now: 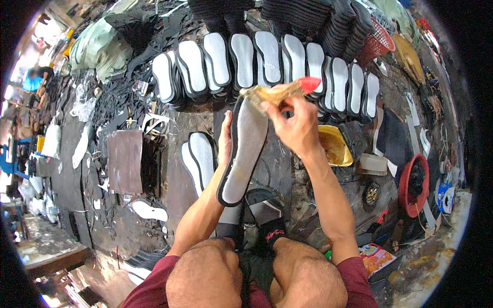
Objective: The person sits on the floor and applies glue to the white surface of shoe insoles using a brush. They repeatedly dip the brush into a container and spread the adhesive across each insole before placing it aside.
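Note:
My left hand [225, 138] is closed on a shoe sole [245, 146], grey-white on its upper face with a black rim, held tilted above my knees. Most of its fingers are hidden behind the sole. In my right hand [299, 120] is a brush [277, 95] with a red end and a crusted, yellowish body; its tip lies at the far end of the sole. Below and left of the held sole, a pair of similar soles [202, 154] rests on a dark board. A yellow tray [336, 146] with amber residue stands to the right of my right wrist.
Stacks of white-faced soles [241, 59] form an arc beyond my hands, with tall black stacks [298, 18] behind. A red basin [414, 186] and a clear plastic box [374, 164] stand at right. Black scraps [138, 92] and a brown board [125, 161] lie at left.

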`<act>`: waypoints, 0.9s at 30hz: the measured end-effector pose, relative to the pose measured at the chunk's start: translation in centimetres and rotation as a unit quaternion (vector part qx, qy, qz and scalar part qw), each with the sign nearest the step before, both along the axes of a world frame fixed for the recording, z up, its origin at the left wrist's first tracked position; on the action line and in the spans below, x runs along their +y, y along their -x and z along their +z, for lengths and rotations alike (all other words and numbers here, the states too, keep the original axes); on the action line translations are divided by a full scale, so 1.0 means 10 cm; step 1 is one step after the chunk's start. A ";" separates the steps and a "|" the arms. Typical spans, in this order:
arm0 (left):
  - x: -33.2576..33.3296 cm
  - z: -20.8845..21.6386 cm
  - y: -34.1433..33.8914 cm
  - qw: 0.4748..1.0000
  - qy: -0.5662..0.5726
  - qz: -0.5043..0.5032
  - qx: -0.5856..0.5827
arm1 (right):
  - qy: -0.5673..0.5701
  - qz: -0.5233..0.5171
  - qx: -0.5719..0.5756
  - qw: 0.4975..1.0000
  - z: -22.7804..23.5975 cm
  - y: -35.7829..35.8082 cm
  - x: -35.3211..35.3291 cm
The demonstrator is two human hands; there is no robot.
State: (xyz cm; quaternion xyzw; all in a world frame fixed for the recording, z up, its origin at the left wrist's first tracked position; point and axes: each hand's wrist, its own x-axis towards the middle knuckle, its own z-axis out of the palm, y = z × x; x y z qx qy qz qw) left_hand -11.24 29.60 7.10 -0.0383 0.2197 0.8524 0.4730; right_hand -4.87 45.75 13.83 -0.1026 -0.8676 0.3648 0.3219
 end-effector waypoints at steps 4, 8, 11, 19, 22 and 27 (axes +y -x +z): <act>0.06 0.05 0.14 0.987 0.129 0.085 0.046 | -0.019 0.187 0.055 0.981 -0.06 -0.37 -0.56; -0.24 -0.31 0.41 0.984 0.153 0.082 0.030 | -0.007 0.343 0.024 0.939 -0.14 -0.81 -1.00; -0.11 0.08 0.23 0.984 0.152 0.097 -0.004 | 0.002 0.321 0.066 0.945 -0.12 -0.83 -0.72; -0.33 0.03 0.34 0.982 -0.111 0.106 -0.107 | 0.047 0.306 0.005 0.951 -0.17 -0.86 -0.95; -0.33 0.04 0.32 0.985 -0.052 0.101 -0.130 | 0.090 0.288 0.106 0.947 -0.14 -0.96 -0.96; -0.07 0.12 -0.05 0.980 0.153 0.125 0.035 | -0.043 0.192 0.088 0.977 -0.18 -0.27 -0.50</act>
